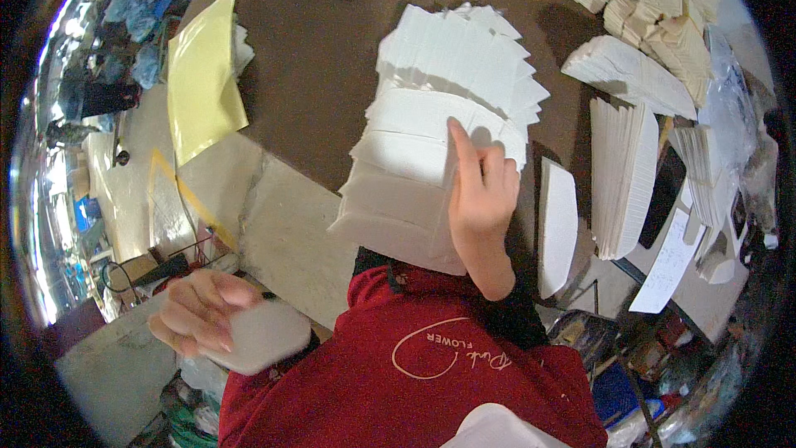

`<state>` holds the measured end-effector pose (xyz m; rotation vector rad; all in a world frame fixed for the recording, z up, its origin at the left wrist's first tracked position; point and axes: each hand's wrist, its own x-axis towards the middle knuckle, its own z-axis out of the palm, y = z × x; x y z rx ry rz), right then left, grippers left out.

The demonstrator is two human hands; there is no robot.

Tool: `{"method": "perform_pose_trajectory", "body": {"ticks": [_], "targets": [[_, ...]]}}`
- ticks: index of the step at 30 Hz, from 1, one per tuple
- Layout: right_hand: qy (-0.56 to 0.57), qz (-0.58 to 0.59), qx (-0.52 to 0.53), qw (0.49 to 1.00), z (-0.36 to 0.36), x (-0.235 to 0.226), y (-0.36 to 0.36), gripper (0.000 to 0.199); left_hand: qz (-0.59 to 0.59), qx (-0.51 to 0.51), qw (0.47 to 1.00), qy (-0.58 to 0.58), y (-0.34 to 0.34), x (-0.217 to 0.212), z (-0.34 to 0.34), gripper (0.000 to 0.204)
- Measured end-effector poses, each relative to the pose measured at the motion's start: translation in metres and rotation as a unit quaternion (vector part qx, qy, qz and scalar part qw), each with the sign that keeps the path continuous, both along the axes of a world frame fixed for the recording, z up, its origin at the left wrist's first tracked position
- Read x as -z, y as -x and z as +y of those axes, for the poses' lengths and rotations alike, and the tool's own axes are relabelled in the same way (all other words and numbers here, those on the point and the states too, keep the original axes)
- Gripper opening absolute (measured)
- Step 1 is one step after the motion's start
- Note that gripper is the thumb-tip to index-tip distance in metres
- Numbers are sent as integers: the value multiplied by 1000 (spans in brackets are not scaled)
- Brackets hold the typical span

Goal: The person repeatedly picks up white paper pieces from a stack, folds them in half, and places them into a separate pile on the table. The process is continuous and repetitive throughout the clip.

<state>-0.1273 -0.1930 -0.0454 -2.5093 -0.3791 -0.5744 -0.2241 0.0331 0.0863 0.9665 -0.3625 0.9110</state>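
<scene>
Stack of fanned, white paper-like sheets (406, 148) extends left and far beneath right hand (485, 195).
Index apart, others curled; left hand (203, 309) at pale rounded flat piece (269, 336), clamping indeterminable.

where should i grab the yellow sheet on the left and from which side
I'd take the yellow sheet by its left edge, coming from the left, thumb above and fingers below: that side appears to hang past the table, leaving room underneath. White pieces poke out from under its right edge and might drag along.
</scene>
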Motion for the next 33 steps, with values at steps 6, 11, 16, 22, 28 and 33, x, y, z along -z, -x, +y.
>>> {"method": "perform_pose_trajectory", "body": {"ticks": [6, 11, 16, 22, 28, 33], "targets": [[-384, 257, -243, 853, -26, -32, 36, 52, 295, -185, 911, -218, -14, 23, -2, 4], [-454, 407, -177, 773, -32, -32, 82, 48, 445, 54, 853, -266, -67, 54, -54, 26], [-581, 430, -3, 691, -35, -27, 86, 58, 268, -12, 718, -642, -111, 66, -84, 63], [-537, 424, 3, 729, -34, -27, 80, 62, 325, 23, 704, -631, -126, 65, -66, 54], [-486, 448, -3, 751, -33, -26, 91, 40, 341, 31, 710, -616, -125, 70, -61, 38], [-533, 383, -22, 754, -33, -37, 97, 40, 322, 33, 710, -625, -127, 70, -64, 37]]}}
